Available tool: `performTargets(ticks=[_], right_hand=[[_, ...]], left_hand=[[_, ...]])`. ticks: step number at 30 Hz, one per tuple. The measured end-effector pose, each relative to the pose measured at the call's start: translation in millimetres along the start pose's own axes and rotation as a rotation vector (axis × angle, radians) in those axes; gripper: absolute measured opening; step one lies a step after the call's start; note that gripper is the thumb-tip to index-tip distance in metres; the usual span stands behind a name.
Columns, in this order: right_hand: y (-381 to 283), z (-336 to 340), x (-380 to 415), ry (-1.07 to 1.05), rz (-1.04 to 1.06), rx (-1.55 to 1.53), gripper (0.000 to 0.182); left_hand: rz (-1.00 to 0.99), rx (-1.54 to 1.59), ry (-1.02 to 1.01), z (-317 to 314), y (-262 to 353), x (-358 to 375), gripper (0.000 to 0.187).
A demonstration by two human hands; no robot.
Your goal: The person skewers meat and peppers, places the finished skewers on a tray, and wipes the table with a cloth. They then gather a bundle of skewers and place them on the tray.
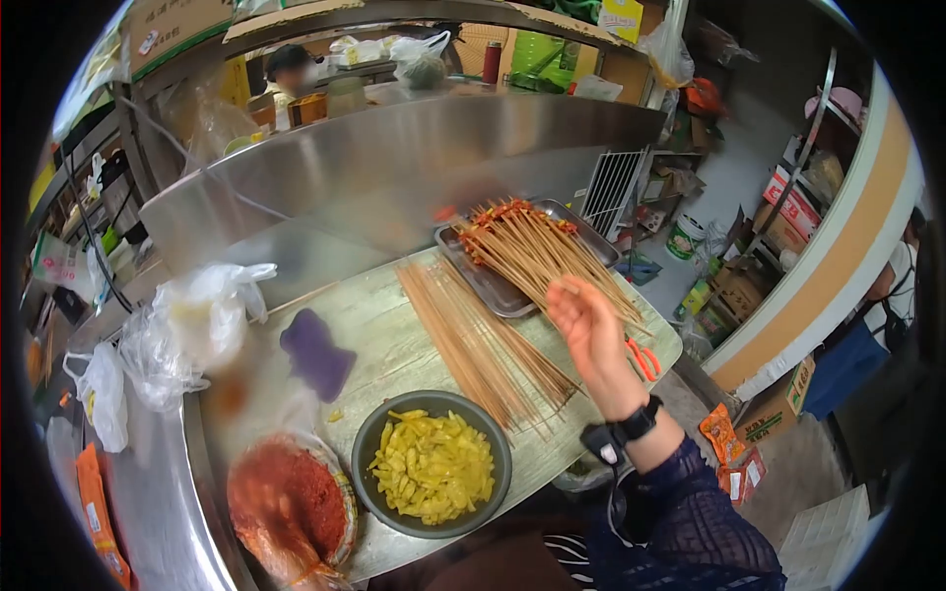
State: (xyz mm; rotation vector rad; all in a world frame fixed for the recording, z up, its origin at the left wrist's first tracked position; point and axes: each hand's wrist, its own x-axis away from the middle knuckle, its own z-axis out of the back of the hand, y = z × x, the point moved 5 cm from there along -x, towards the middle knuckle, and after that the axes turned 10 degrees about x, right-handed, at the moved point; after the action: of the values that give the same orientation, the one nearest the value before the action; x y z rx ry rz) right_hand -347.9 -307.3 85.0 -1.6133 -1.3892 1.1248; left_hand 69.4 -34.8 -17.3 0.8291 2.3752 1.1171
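My right hand (593,340), bare with a black watch on the wrist, is raised over the stick ends of the finished skewers (537,251). Its fingers are loosely bent, and I see no stick clearly held. Those skewers carry red food at the far end and lie piled on a metal tray (507,303). My left hand (281,527), blurred and apparently in a clear glove, reaches into a bowl of red minced paste (320,497); its fingers are not distinct. Between the hands stands a grey bowl (361,463) of yellow-green pickled peppers (434,468). Bare bamboo sticks (468,345) lie behind it.
A purple cloth-like piece (315,355) lies on the pale board (384,364). Plastic bags (182,340) crowd the left side. Orange-handled scissors (642,360) lie at the right edge. A steel backsplash (414,148) rises behind; another person (288,84) is beyond it.
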Motion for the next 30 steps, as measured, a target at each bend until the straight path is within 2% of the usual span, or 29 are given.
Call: performTargets(ticks=[4,7,8,11,12,14,17,20,23,24,25,27,30], right_hand=[[26,41,-86,0.239,-0.022,-0.105,0.037],[60,55,-129,0.292,-0.094,-0.137,0.039],[61,49,-130,0.294,-0.086,-0.152,0.04],[67,37,-112,0.307,-0.23,-0.191,0.039],[66,28,-99,0.136,-0.271,-0.144,0.033],[64,11,-65,-0.227,-0.302,0.067,0.033],[51,2,-18,-0.378,-0.172,0.475,0.027],[46,8,1,-0.367,0.008,0.818,0.024],[56,4,14,-0.52,0.122,1.15,0.022],[53,-6,17,-0.52,0.3,1.269,0.025],[58,-10,15,-0.492,0.339,1.348,0.026],[76,-19,6,-0.43,0.427,1.499,0.027],[107,-35,-16,-0.478,0.271,1.65,0.034]], left_hand=[[0.0,-0.08,0.145,8,-3,-3,0.061],[-0.005,-0.105,0.171,6,-2,-2,0.059],[0.011,-0.112,0.178,6,-1,-3,0.057],[-0.015,-0.16,0.182,7,0,-2,0.051],[-0.036,-0.179,0.178,6,-1,-2,0.049],[-0.038,-0.194,0.172,5,-4,-5,0.049],[-0.028,-0.211,0.159,5,-8,-9,0.048],[-0.027,-0.235,0.145,11,-11,-11,0.048],[-0.022,-0.334,0.114,40,-15,-17,0.047],[-0.019,-0.338,0.101,48,-15,-18,0.047],[-0.017,-0.318,0.087,54,-18,-19,0.047],[0.023,-0.024,0.077,26,-12,-6,0.043],[-0.092,-0.017,0.011,7,0,5,0.045]])
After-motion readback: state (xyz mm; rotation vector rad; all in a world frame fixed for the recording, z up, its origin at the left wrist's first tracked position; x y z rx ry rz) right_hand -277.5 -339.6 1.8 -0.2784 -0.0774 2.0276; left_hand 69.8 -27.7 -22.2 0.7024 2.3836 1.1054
